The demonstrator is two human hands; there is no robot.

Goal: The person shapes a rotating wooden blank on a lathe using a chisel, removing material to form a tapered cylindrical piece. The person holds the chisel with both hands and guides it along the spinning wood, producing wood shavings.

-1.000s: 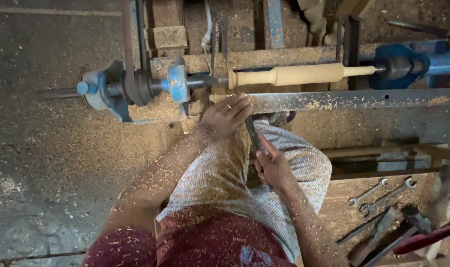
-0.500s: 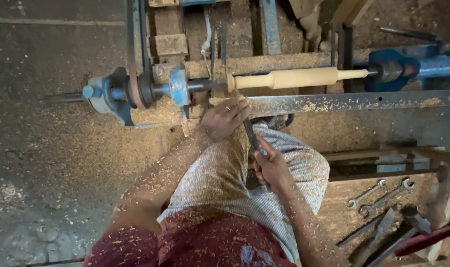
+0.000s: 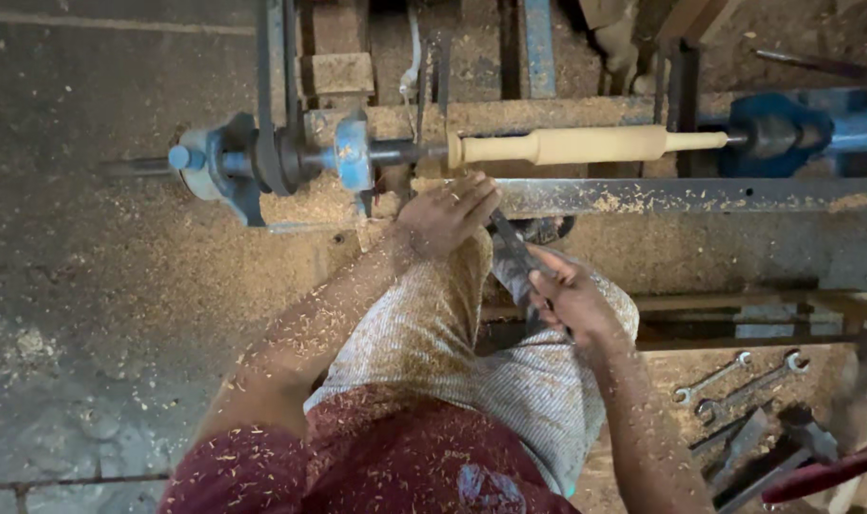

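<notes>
While the pale wooden spindle (image 3: 571, 145) sits mounted lengthwise between the blue headstock (image 3: 350, 154) and the blue tailstock (image 3: 774, 133) of a wood lathe, the seated person holds a dark turning chisel (image 3: 512, 246) across the flat steel tool rest (image 3: 681, 195). The left hand (image 3: 445, 214) lies over the forward part of the blade, fingers spread and pressing it down near the rest, just below the spindle's flanged left end. The right hand (image 3: 571, 300) is wrapped closed around the chisel's handle, low over the knee in pale striped cloth. The tip itself is hidden under the left hand, so contact with the wood cannot be confirmed. The step in hand appears to be shaping the left end of the spindle, which already shows a turned profile with a narrow neck on the right. The next move would call for a steady blade on the rest and a shallow, controlled feed into the wood. Sawdust covers the floor (image 3: 119, 286); open-ended spanners (image 3: 738, 376) lie at lower right.
</notes>
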